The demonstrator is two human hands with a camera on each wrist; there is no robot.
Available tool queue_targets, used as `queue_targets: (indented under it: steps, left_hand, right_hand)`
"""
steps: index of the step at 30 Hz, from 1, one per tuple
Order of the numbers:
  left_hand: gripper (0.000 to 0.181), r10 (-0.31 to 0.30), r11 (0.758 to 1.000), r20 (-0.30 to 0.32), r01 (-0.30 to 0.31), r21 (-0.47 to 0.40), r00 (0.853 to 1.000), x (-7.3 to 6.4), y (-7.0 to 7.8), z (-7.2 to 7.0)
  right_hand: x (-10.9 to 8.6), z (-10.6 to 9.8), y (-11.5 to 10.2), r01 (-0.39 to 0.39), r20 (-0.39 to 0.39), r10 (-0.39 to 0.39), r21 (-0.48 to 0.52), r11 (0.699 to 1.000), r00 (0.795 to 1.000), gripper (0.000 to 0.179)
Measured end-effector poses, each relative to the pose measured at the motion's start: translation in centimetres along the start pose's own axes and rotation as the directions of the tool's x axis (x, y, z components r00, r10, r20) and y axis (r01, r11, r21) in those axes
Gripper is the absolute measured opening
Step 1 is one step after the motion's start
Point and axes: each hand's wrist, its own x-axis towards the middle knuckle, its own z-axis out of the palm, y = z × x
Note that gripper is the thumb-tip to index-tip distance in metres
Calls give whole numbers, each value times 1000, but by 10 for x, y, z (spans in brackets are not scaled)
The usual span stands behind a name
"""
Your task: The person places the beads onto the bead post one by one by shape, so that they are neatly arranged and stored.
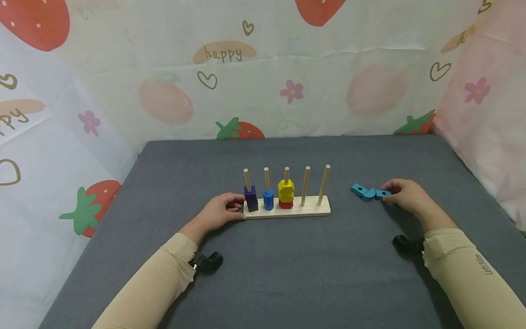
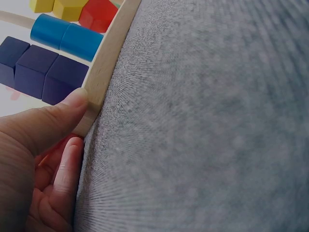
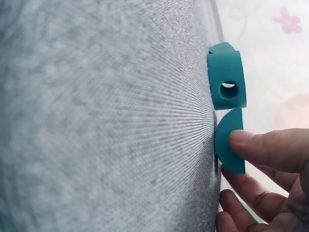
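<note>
A wooden peg board point(image 1: 314, 211) stands on the grey cloth with upright pegs. My left hand point(image 1: 215, 212) grips its left end, the thumb on the front edge and the fingers behind. Dark purple square blocks point(image 2: 38, 71) fill the leftmost peg; beside them are blue cylinders point(image 1: 268, 200), then yellow blocks point(image 1: 286, 189) over a red one point(image 1: 286, 205). The two right pegs are bare. Off to the right, my right hand point(image 1: 411, 201) pinches a teal half-round block point(image 3: 229, 147) between thumb and fingers. Two more teal blocks point(image 1: 359, 189) lie beside it, one showing a hole.
Grey cloth point(image 1: 287, 269) covers the table. Behind it hangs a white curtain point(image 1: 271, 100) printed with strawberries and flowers, with further curtains at both sides. Black straps point(image 1: 207, 262) sit at both wrists below the beige sleeves.
</note>
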Motion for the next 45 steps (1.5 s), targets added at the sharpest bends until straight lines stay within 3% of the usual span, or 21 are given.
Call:
queue_targets:
  steps: [7,13,22,29,38,45]
  left_hand:
    - [49,0,1000,0,0,3,1000,0,1,1]
    - [49,0,1000,7,0,-6,1000,1,1,1]
    - [48,9,1000,6,-9,-10,1000,0,0,0]
    - [48,12,1000,4,-12,2,1000,0,-2,0]
    - [47,25,1000,2,-25,4,1000,2,-2,0]
    - [48,17,1000,5,-17,3,1000,2,-2,0]
  right_hand:
    - [0,-2,-3,-2,-32,0,-51,999,999,30]
    - [-5,-12,-22,-6,-92,0,-64,998,996,38]
    - [-12,-24,-77,77,-153,-84,-50,996,985,47]
    - [-17,-23,-124,205,-189,-206,-27,978,960,39]
    - [-18,-9,-171,348,-131,-341,36,937,931,27]
    - [-11,6,-186,366,-68,-362,73,928,930,27]
